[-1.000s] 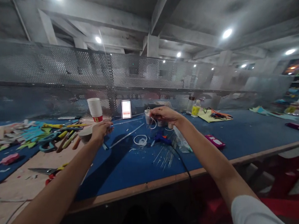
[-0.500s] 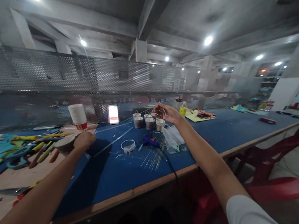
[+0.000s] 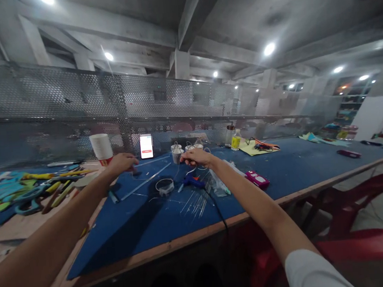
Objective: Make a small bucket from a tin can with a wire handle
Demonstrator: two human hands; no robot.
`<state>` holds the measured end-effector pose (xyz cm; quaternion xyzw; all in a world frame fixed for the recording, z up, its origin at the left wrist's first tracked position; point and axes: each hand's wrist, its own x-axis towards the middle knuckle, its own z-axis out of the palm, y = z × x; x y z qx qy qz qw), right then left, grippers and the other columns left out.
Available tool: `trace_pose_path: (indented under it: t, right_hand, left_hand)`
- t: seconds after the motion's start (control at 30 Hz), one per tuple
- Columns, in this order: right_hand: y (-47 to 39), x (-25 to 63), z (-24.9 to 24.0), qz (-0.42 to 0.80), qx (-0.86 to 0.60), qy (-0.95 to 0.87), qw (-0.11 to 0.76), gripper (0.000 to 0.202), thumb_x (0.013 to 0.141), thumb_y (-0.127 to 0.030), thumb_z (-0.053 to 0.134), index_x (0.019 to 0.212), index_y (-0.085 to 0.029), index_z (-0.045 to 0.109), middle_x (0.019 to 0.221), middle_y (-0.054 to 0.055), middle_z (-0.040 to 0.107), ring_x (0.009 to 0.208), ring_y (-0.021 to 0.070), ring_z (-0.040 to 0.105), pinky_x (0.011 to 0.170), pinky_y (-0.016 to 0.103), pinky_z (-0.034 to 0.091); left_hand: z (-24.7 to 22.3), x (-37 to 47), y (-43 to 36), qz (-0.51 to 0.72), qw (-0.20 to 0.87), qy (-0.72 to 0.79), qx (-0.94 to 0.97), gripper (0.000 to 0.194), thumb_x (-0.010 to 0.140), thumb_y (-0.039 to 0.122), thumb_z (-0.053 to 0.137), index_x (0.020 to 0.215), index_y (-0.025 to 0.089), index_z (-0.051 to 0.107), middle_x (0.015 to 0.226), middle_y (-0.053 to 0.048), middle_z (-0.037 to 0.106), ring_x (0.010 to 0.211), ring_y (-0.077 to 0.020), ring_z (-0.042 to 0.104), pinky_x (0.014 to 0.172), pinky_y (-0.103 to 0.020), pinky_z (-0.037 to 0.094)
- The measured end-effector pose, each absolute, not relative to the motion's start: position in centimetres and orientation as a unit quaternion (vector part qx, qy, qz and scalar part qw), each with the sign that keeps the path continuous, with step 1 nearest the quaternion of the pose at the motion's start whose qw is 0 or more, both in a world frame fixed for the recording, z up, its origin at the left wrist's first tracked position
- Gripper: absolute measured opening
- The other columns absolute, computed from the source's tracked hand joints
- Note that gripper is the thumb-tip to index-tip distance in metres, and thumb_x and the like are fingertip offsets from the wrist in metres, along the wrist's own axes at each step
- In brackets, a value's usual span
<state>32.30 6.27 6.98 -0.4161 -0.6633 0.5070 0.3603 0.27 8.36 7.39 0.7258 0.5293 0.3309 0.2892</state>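
My left hand (image 3: 125, 162) is over the blue table mat (image 3: 144, 219), right of a stack of white paper cups (image 3: 101, 147); its fingers point right and are partly blurred. My right hand (image 3: 194, 157) has its fingers drawn together beside the small cups with wire handles (image 3: 176, 153), on something I cannot make out. Below it lies a blue glue gun (image 3: 193, 181) with a black cord. A clear ring-shaped coil (image 3: 165, 187) rests to the left of the glue gun. Thin clear sticks (image 3: 196, 203) are spread nearer the front edge.
Scissors (image 3: 27, 202) and markers crowd the left side. A lit phone (image 3: 146, 146) stands at the back. Right of my right forearm are a pink object (image 3: 257, 179), a yellow-labelled bottle (image 3: 236, 140) and yellow paper (image 3: 257, 146). Red chairs (image 3: 364, 244) stand at the right front.
My left hand has left the grey disc-like object at the cup stack and moved right. My right hand has moved left and down, and the pink object has come into view.
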Motion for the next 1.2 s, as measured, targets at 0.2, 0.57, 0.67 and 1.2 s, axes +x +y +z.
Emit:
trace_pose_path:
  t: [0.2,0.57,0.67,1.2]
  right_hand:
    - [5.9,27.7,6.7,0.465,-0.388,-0.737,0.301,0.023,0.089,-0.033,0.069,0.076,-0.015,0.072,0.060,-0.003,0.062,0.045,0.0049,0.044,0.043,0.015,0.033]
    - [6.0,32.6,6.1,0.481,-0.445,-0.670,0.348,0.025,0.092,-0.029,0.060,0.071,-0.015,0.062,0.058,-0.004,0.056,0.041,0.0028,0.035,0.050,0.015,0.045]
    - [5.8,34.1,6.3,0.459,-0.473,-0.660,0.361,0.025,0.092,-0.031,0.061,0.072,-0.015,0.061,0.058,-0.003,0.057,0.042,0.0033,0.036,0.049,0.015,0.045]
    - [3.4,31.1,4.4,0.314,-0.438,-0.751,0.382,0.025,0.091,-0.024,0.060,0.114,-0.021,0.072,0.116,0.006,0.071,0.089,0.0164,0.069,0.088,0.031,0.053]
  left_hand:
    - [6.0,5.4,4.3,0.282,0.525,0.379,0.708,0.034,0.069,0.049,0.081,0.081,0.018,0.071,0.103,-0.014,0.077,0.097,-0.0298,0.073,0.092,-0.042,0.057]
    - [4.2,0.4,3.6,0.366,0.624,0.336,0.604,0.013,0.077,0.022,0.077,0.070,0.013,0.071,0.078,-0.007,0.068,0.075,-0.0168,0.061,0.073,-0.026,0.051]
    - [3.8,-0.7,3.4,0.371,0.626,0.334,0.598,0.014,0.078,0.022,0.076,0.070,0.012,0.069,0.078,-0.008,0.068,0.077,-0.0173,0.059,0.074,-0.027,0.050]
    - [4.9,1.6,0.1,0.338,0.641,0.336,0.602,0.016,0.078,0.026,0.079,0.071,0.013,0.073,0.080,-0.008,0.071,0.075,-0.0162,0.063,0.072,-0.025,0.051]
